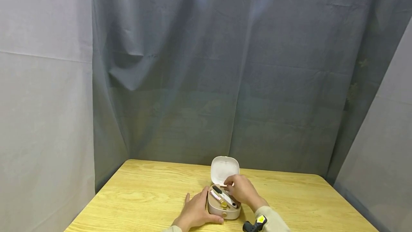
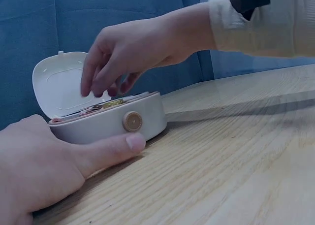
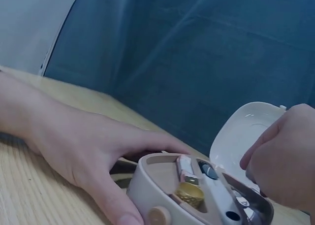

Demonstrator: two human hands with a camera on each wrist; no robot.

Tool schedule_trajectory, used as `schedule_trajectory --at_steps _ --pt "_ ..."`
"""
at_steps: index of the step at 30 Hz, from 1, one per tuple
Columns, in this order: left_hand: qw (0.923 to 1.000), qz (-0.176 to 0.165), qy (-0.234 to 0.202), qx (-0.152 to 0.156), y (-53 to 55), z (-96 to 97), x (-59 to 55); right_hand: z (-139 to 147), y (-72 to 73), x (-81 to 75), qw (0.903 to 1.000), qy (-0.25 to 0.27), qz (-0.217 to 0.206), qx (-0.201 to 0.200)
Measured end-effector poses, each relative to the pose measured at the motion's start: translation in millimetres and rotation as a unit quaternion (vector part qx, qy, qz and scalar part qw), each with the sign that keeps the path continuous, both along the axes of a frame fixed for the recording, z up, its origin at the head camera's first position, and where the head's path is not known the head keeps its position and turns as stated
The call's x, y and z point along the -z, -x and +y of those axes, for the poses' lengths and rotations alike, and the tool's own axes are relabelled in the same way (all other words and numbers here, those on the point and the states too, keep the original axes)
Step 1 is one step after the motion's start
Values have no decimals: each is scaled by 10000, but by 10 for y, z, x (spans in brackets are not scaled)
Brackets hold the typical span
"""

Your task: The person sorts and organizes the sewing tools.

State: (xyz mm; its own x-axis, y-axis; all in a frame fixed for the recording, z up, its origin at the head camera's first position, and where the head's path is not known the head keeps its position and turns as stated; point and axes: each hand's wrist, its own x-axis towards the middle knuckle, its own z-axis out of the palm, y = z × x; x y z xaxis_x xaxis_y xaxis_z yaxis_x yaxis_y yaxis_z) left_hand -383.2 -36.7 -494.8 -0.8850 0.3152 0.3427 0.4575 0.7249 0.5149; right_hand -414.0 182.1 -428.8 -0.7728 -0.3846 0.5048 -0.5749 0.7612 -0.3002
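Observation:
A small white sewing box [image 1: 224,213] with rounded corners stands on the table, its lid [image 1: 224,169] raised at the back. My left hand [image 1: 197,212] rests against its left side, fingers straight along the wall and thumb along the front below a round tan button [image 2: 132,121]. Over the back right of the box, my right hand [image 1: 243,189] points bent fingers down at the contents; I cannot tell whether they pinch anything. Inside lie a gold thimble [image 3: 189,194], a white tool [image 3: 220,200] with a dark end, and a pink-and-white piece [image 3: 185,167]. Shiny small items [image 3: 241,200] fill the right compartment.
The light wooden table [image 1: 145,189] runs out to both sides of the box. Grey curtains [image 1: 193,81] hang behind it, with pale cloth [image 1: 45,117] at the left. A black wrist strap [image 1: 254,225] sits on the right sleeve.

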Motion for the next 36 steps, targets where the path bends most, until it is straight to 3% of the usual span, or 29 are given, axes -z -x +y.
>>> schedule_trajectory --at_steps 3,6,12,16,19,23,26,28,31,36 --pt "9987 -234 -425 165 13 -4 -27 66 -9 20 9983 482 10 326" --pt "9919 -575 -1085 335 50 -28 -63 130 -12 51 9911 1157 20 660" --pt "9623 -1032 -2471 476 178 -80 -171 239 -22 76 9646 2361 -209 1155" --pt "9464 -1179 -2990 325 277 -29 -276 307 -21 90 9476 2794 -592 1432" --pt "9390 -1307 -3173 240 352 -12 -376 291 5 101 9247 3374 -1185 1309" --pt "9246 -1736 -3388 144 429 -30 -503 201 56 78 8752 4309 -2023 863" --pt "9136 -1963 -3562 33 471 -42 -559 129 81 39 8503 4640 -2389 678" --pt "9103 -1976 -3637 -12 496 -36 -579 88 87 18 8424 4711 -2540 624" --pt "9115 -1963 -3614 -3 511 -13 -596 35 88 12 8330 4774 -2740 567" --pt "9184 -1901 -3470 -30 514 49 -600 -10 85 13 8323 4673 -2919 613"
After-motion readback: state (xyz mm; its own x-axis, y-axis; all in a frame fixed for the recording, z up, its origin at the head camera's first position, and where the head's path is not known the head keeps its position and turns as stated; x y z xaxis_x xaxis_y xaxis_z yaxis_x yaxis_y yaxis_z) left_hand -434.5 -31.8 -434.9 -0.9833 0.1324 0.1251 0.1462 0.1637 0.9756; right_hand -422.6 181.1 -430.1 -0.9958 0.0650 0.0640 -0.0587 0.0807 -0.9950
